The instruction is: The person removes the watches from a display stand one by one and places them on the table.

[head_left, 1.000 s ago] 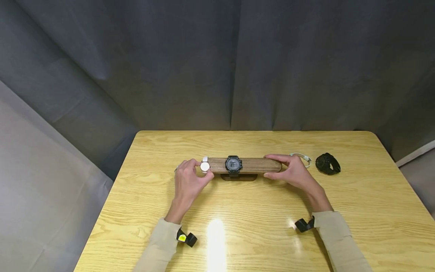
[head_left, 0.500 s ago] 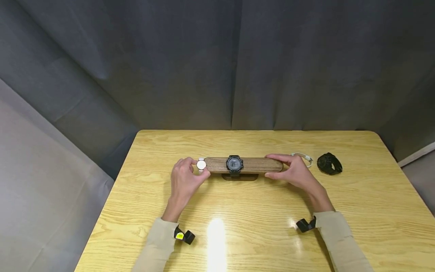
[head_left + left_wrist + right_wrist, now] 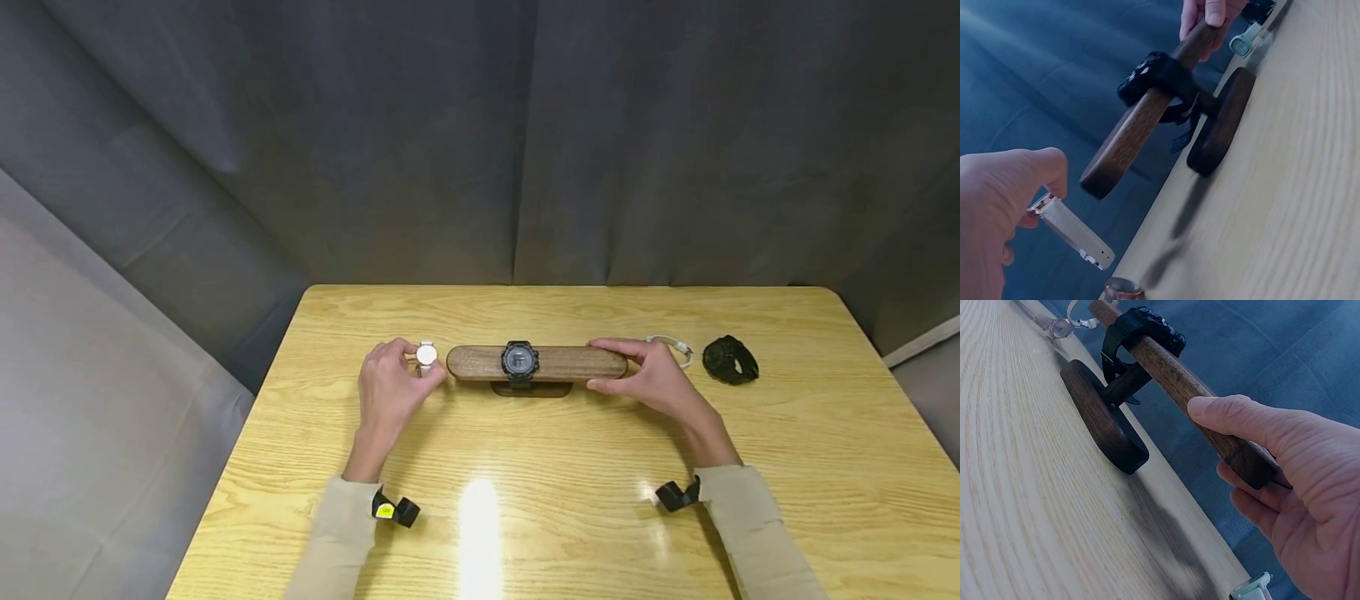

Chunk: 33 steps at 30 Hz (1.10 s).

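Note:
My left hand point(image 3: 388, 392) pinches a wristwatch with a white strap and a round pale dial point(image 3: 426, 355), just off the left end of a wooden watch stand point(image 3: 573, 363). Its strap point(image 3: 1079, 231) hangs down from the fingers in the left wrist view. At the stand's other end, my right hand point(image 3: 658, 382) grips the bar between thumb and fingers. A chunky black digital watch point(image 3: 520, 360) is strapped around the middle of the bar. The stand's dark base point(image 3: 1107, 425) rests on the table.
Right of the stand lie a pale mint watch point(image 3: 678, 347) and another black watch point(image 3: 731, 360). Below the left hand, a rose-gold watch point(image 3: 1124, 290) sits on the table, hidden from the head view. A dark curtain point(image 3: 480, 150) hangs behind the wooden table point(image 3: 570, 483).
My left hand has slid the white-strapped watch leftward off the bar's end, and a gap now shows between them. The right hand keeps its hold on the stand.

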Available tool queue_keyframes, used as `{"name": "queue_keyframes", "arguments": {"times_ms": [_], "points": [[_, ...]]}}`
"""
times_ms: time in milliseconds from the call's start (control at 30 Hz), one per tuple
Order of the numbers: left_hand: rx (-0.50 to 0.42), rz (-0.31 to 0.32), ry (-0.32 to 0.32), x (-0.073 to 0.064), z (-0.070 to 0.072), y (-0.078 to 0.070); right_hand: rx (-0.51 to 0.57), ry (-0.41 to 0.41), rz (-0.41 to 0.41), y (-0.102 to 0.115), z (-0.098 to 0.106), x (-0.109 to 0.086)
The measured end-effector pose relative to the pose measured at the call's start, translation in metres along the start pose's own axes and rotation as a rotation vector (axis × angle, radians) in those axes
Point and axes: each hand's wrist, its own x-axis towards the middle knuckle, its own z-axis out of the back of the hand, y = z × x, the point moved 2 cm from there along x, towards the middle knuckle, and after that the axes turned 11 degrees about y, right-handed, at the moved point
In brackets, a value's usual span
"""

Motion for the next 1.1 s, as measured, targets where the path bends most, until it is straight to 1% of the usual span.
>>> {"name": "queue_keyframes", "arguments": {"times_ms": [333, 467, 600, 1000, 1100], "points": [[0.02, 0.037, -0.029, 0.003, 0.014, 0.016, -0.002, 0.002, -0.007, 0.004, -0.001, -0.001], [0.034, 0.058, -0.016, 0.004, 0.017, 0.021, 0.0, 0.004, -0.01, 0.004, -0.001, -0.001], [0.069, 0.068, 0.0, 0.004, 0.019, 0.027, 0.002, 0.001, -0.015, 0.004, -0.002, -0.001], [0.139, 0.095, -0.007, 0.001, 0.024, 0.045, 0.002, 0.003, -0.022, 0.003, -0.003, -0.004], [0.159, 0.12, 0.0, 0.0, 0.026, 0.051, 0.004, 0.002, -0.026, 0.003, -0.004, -0.005]]}}
